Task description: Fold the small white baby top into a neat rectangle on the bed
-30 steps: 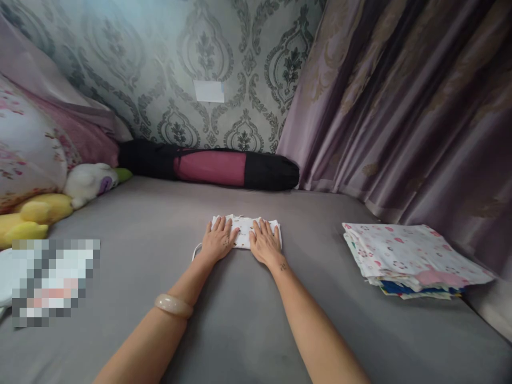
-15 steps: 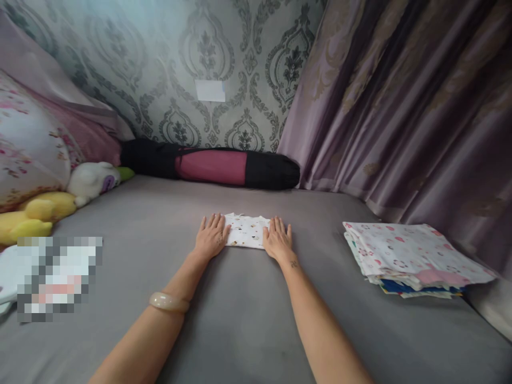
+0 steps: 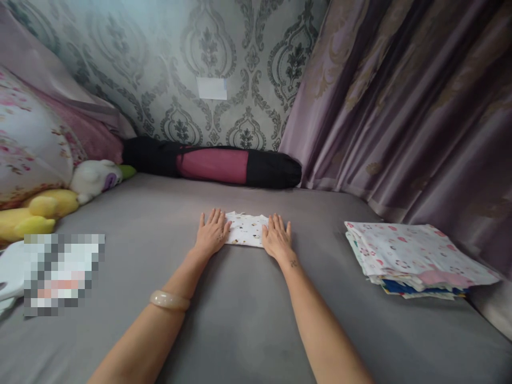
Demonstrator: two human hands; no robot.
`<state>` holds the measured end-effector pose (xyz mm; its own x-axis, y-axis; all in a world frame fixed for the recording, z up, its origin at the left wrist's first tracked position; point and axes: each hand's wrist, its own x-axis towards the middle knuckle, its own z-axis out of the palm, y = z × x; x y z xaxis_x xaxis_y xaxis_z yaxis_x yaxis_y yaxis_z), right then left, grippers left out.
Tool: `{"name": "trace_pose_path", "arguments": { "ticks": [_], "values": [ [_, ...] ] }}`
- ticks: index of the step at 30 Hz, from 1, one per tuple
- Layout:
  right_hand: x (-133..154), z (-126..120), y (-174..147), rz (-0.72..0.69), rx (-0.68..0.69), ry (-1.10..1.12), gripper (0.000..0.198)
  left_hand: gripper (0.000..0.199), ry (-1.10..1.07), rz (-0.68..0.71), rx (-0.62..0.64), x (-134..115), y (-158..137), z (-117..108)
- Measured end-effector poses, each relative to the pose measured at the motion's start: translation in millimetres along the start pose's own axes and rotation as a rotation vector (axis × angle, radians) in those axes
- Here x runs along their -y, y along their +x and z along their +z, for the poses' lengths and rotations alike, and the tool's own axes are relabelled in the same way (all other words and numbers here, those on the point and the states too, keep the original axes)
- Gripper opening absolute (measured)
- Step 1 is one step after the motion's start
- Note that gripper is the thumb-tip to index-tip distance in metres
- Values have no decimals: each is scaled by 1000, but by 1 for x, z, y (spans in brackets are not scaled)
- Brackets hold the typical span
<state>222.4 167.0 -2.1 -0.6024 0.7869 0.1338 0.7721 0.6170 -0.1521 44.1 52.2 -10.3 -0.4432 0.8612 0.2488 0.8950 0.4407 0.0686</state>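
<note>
A small folded white cloth garment [image 3: 246,230] with a scattered brown and dark print lies flat on the grey bed sheet [image 3: 240,309]. My left hand [image 3: 211,233] rests palm down on its left edge, fingers stretched out and slightly apart. On the opposite edge lies my right hand [image 3: 277,234], also flat with the fingers extended. Both hands press on the cloth without gripping it. The parts of the garment beneath my palms are hidden. A pale bangle [image 3: 170,300] circles my left forearm.
To the right sits a stack of folded printed cloths [image 3: 416,253]. A long black and maroon bag [image 3: 214,164] lies along the wall. At the left are a yellow plush toy [image 3: 36,216], a white plush toy [image 3: 94,178], a floral pillow [image 3: 32,138] and a blurred-out flat item [image 3: 66,274].
The view has shifted very slightly. Both hands stay flat on the garment's edges, with the left fingers perhaps a touch farther forward.
</note>
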Motion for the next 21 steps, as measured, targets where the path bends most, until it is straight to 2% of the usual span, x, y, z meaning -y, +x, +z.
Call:
{"name": "trace_pose_path", "arguments": {
  "ticks": [3,6,12,18,21],
  "values": [
    [11,0,-1,-87,-18,23,57,56,6,101,-65,-10,-1,0],
    [17,4,-2,-112,2,41,58,55,-16,166,-39,-17,-1,6],
    [16,13,-3,-93,39,34,58,56,-24,164,27,-16,0,18],
    [18,7,-2,-84,83,56,58,49,-110,163,-24,-16,2,14],
    [29,1,0,-81,97,86,57,42,-244,119,-119,-12,6,8]
  ]
}}
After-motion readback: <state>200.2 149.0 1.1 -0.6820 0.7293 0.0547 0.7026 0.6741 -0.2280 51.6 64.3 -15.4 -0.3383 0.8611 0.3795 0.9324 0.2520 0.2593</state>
